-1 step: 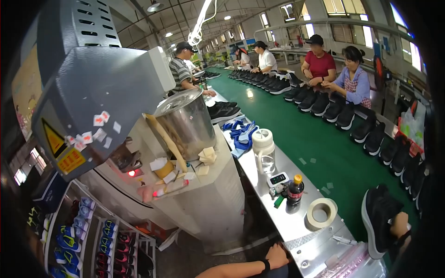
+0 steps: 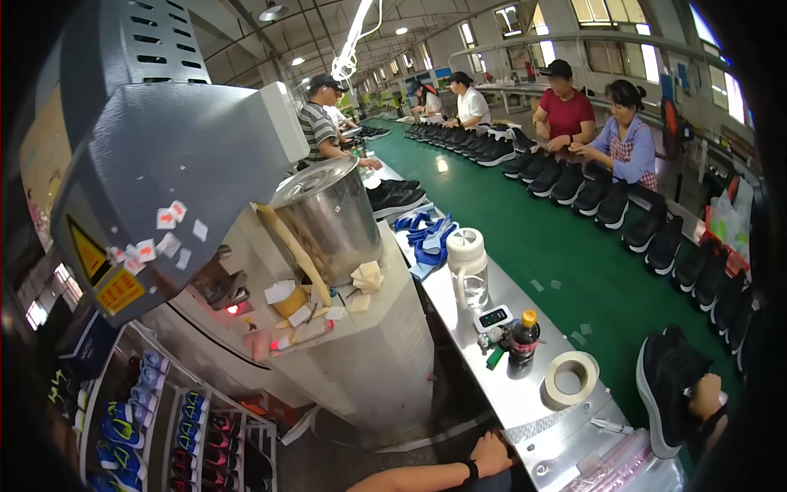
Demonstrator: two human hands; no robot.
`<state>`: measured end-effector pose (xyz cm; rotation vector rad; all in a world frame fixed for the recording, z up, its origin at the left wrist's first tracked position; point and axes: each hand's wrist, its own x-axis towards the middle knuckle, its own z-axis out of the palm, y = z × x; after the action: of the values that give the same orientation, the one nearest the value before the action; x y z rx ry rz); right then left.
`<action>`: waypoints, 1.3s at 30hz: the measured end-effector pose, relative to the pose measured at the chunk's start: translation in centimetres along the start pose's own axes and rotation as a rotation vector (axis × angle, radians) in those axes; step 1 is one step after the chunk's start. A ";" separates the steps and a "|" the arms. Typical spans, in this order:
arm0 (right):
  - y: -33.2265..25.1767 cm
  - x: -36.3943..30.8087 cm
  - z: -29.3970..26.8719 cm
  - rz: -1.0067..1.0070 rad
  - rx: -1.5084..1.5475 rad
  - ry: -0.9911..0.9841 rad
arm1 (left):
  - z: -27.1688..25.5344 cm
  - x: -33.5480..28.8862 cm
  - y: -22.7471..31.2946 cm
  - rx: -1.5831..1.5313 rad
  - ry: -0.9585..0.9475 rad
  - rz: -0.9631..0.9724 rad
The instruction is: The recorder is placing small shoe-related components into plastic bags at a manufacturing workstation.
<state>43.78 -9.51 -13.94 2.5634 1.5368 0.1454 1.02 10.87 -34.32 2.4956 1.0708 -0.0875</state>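
Observation:
At the right, a black shoe with a white sole stands tipped up on its side edge by the green belt. My right hand grips it from the right, fingers closed at its opening. My left hand, with a dark band at the wrist, rests low by the near edge of the metal table. Its back faces up and its fingertips are hidden, so its grip does not show. The nearest thing to it on the table is a roll of pale tape.
A white-lidded jug, a small digital device and a dark drink bottle stand along the table. Black shoes line the green belt, with co-workers beyond. A grey machine rises at left above a shoe rack.
The grey machine's head has shifted slightly left, uncovering more of the metal part beneath it. Both my hands and the shoe stay nearly in place.

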 end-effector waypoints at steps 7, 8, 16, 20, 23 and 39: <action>-6.0 8.3 1.3 -0.202 -0.012 0.215 | -2.1 0.3 -0.6 -0.046 -0.033 0.003; -7.0 9.9 0.9 -0.203 -0.019 0.223 | -2.5 0.2 -0.5 -0.024 -0.071 -0.002; -9.5 18.3 1.4 -0.254 -0.116 -0.020 | -2.8 -0.2 -1.7 -0.122 -0.021 0.007; -10.6 20.0 -3.6 -0.319 -0.244 -0.173 | -1.9 0.9 -1.8 -0.153 -0.068 0.036; -14.5 26.2 -6.6 -0.424 -0.285 0.002 | -2.1 1.3 -1.7 -0.110 -0.109 0.048; -29.2 35.3 -19.8 -0.240 0.137 0.901 | 2.1 1.6 -2.7 -0.162 0.053 0.069</action>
<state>31.95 36.75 0.58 2.4949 2.1474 1.3501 0.46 12.82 -37.54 2.3978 0.9708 0.0835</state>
